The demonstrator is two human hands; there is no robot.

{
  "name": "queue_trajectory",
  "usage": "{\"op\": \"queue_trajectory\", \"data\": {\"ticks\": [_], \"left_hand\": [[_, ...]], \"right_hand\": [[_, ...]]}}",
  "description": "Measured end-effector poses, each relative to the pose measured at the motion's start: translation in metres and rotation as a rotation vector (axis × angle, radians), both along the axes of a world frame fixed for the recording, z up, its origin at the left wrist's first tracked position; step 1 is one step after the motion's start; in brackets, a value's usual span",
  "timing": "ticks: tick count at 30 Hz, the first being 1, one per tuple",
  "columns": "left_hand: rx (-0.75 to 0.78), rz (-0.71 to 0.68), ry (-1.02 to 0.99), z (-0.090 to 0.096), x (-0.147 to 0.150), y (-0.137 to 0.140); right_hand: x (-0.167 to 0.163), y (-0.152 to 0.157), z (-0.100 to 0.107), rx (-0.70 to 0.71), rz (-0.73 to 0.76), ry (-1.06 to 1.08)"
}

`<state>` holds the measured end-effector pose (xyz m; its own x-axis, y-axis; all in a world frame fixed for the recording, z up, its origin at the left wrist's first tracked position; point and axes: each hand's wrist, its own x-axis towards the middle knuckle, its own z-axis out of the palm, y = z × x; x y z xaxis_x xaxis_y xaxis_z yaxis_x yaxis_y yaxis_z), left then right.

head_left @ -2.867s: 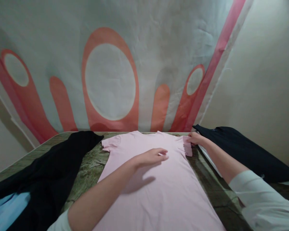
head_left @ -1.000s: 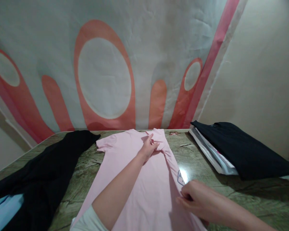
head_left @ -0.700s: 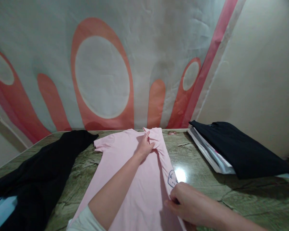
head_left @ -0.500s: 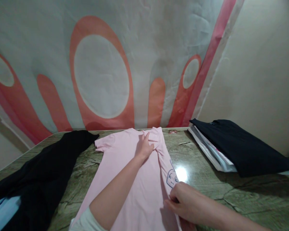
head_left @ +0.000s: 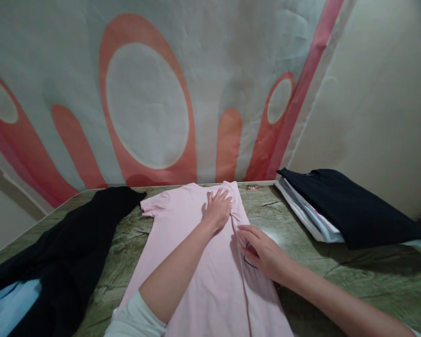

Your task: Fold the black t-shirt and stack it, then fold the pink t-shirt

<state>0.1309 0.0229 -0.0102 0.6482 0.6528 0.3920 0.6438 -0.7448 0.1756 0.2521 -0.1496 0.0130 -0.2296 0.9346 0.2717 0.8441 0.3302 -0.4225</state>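
A pink T-shirt [head_left: 189, 248] lies spread on the table, its right side folded inward over the body. My left hand [head_left: 218, 210] rests flat near the collar with its fingers spread on the fabric. On the folded strip lies my right hand [head_left: 263, 252], fingers stretched out and touching the cloth. That hand partly covers a dark line drawing printed on the strip. The left sleeve of the shirt sticks out toward the black cloth, and the shirt's lower end runs out of view.
Black garments [head_left: 63, 248] lie heaped on the left, with a light blue cloth [head_left: 14, 302] among them. On the right stands a stack of folded clothes, topped by a black shirt [head_left: 351, 206]. Behind the wood-patterned table [head_left: 126, 248] rises a wall with a printed covering [head_left: 203, 93].
My right hand has released the shirt's side edge and moved up along the folded strip, its fingers now outstretched. My left hand has spread its fingers near the collar. The fold lies flatter.
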Motion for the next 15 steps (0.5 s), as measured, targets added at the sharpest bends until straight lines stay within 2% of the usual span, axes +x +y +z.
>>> {"op": "queue_trajectory", "data": {"ticks": [2,6,11,15], "left_hand": [[0.041,-0.012,0.059,-0.004,0.0,0.002],[0.069,-0.031,0.106,-0.013,-0.002,0.007],[-0.03,-0.008,0.096,-0.021,-0.005,0.012],[-0.061,-0.038,-0.004,-0.021,-0.006,0.014]], "right_hand": [[0.0,0.002,-0.01,0.011,0.04,-0.077],[0.002,-0.001,-0.019,-0.08,0.08,-0.224],[0.006,-0.003,-0.016,-0.101,0.105,-0.288],[-0.001,-0.015,-0.006,-0.062,0.105,-0.276]]}}
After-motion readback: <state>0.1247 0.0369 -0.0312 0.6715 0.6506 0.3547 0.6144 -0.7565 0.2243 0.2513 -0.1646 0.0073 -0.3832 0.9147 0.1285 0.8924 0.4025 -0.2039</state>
